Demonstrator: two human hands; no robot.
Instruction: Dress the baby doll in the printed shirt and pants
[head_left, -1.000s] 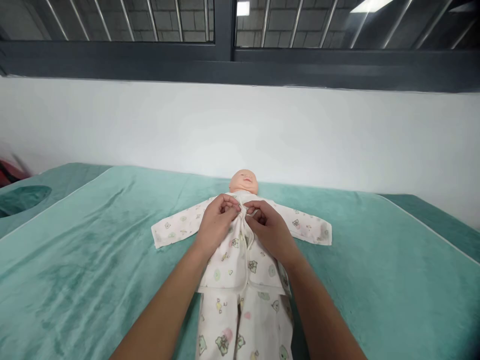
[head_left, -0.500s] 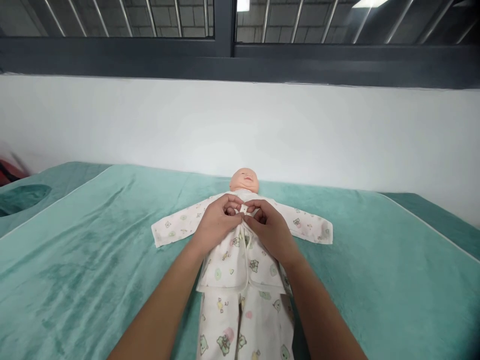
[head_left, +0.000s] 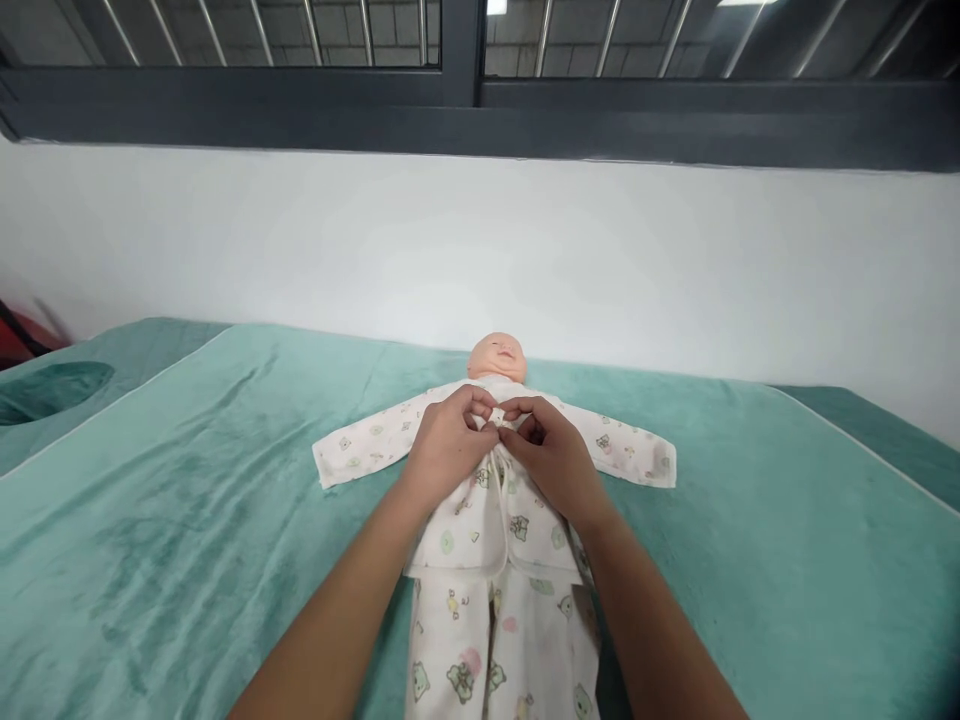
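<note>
A baby doll lies on its back with its head toward the wall. It wears a white printed baby jacket, sleeves spread to both sides, and matching printed pants. My left hand pinches the jacket's front edge at the upper chest. Opposite it, my right hand grips the other front edge, fingertips almost meeting those of the left. A small piece of the front opening shows between the fingers; the fastener itself is too small to make out. Below the hands, the front edges hang slightly apart.
A green plush cover spreads under the doll, with an oval opening at the far left. Behind it rises a white wall below a dark window frame with metal bars. Something red stands at the left edge.
The whole view has shifted slightly, so everything sits a little further right. Both hands keep their pinch at the jacket's chest, with the fingertips slightly closer together.
</note>
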